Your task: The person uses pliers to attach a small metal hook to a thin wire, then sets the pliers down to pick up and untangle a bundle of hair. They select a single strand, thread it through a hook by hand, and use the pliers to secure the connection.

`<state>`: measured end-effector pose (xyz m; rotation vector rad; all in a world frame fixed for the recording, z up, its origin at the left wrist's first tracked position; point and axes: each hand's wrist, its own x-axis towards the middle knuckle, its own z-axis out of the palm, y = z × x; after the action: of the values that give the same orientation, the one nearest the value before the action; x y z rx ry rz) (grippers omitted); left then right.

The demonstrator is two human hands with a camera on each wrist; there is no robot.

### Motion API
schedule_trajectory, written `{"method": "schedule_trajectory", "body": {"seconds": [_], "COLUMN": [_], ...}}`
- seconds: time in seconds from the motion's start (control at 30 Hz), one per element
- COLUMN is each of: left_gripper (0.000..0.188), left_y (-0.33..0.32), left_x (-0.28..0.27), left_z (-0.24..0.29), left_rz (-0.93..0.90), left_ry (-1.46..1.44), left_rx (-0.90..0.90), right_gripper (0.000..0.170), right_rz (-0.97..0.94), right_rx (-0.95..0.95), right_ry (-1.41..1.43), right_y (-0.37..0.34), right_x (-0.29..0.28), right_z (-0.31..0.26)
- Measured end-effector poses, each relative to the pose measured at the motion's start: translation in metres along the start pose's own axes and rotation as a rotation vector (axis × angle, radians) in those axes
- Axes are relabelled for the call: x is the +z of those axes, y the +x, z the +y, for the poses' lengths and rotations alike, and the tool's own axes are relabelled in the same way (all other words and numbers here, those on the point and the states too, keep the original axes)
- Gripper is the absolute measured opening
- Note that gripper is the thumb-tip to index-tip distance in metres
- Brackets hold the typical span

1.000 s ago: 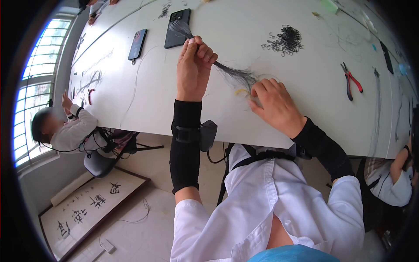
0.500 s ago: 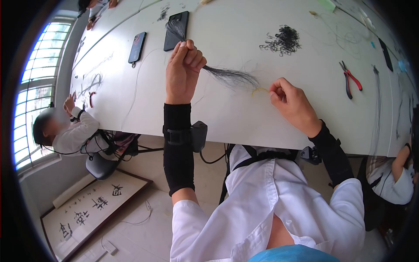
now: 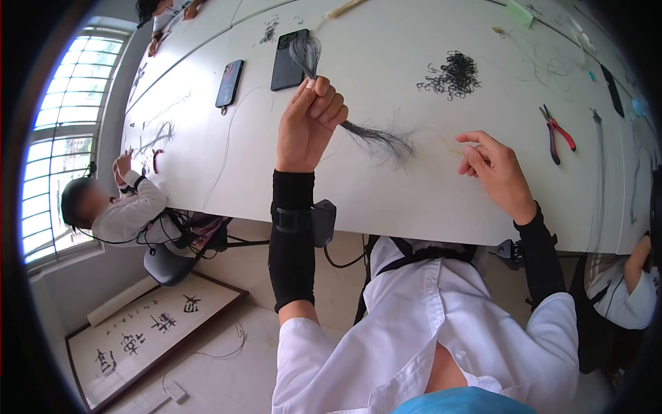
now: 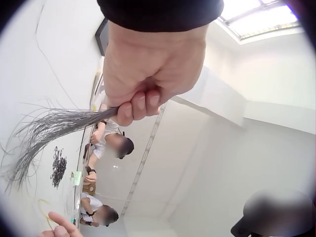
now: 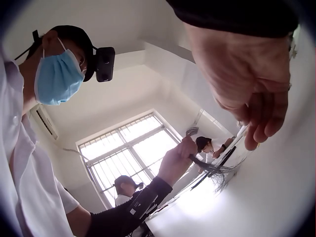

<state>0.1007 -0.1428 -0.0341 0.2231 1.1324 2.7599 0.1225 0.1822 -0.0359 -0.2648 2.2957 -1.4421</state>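
Observation:
My left hand (image 3: 307, 127) grips a bundle of fine dark grey strands (image 3: 378, 138) above the table. The folded, looped end (image 3: 305, 54) stands up past my thumb and finger, and the loose, frayed ends spread to the right. My right hand (image 3: 500, 169) is off to the right, apart from the bundle, with its index finger extended. A thin yellow strand (image 4: 43, 203) runs to the fingertips of the right hand in the left wrist view. The other right fingers (image 5: 261, 118) are bent, and their hold on the strand is hidden in the right wrist view.
A pile of small black hooks (image 3: 455, 74) lies beyond the hands. Red-and-black pliers (image 3: 557, 134) and long grey strands (image 3: 598, 172) lie to the right. Two phones, one black (image 3: 286, 65) and one dark blue (image 3: 229, 84), lie at the left. Other people sit around the white table (image 3: 386, 207).
My right hand has drawn away to the right from the bundle's frayed end, the yellow strand moving with it, and its index finger has straightened. My left hand keeps gripping the bundle.

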Motion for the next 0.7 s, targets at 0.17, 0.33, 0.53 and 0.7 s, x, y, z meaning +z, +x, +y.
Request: {"method": "schedule_trajectory", "body": {"seconds": [0.17,0.33,0.53,0.7], "left_gripper": [0.024,0.025,0.023,0.025], "left_y": [-0.003,0.000,0.004,0.008], "left_x": [0.012,0.039,0.066,0.066], "left_z": [0.001,-0.009,-0.039,-0.056], "left_rz": [-0.029,-0.028,-0.004,0.024], "left_ry": [0.074,0.249,0.298,0.356], "left_rx": [-0.046,-0.118,-0.211,-0.283], "right_gripper": [0.035,0.028,0.022,0.024], "right_rz": [0.215,0.220,0.149,0.116], "right_rx": [-0.148,-0.224,-0.295,-0.285], "right_ry": [-0.024,0.135,0.361,0.544], "right_y": [0.001,0.022,0.067,0.078], "right_x": [-0.026,-0.027,0.005,0.029], "right_z": [0.000,-0.011,-0.012,-0.019]}}
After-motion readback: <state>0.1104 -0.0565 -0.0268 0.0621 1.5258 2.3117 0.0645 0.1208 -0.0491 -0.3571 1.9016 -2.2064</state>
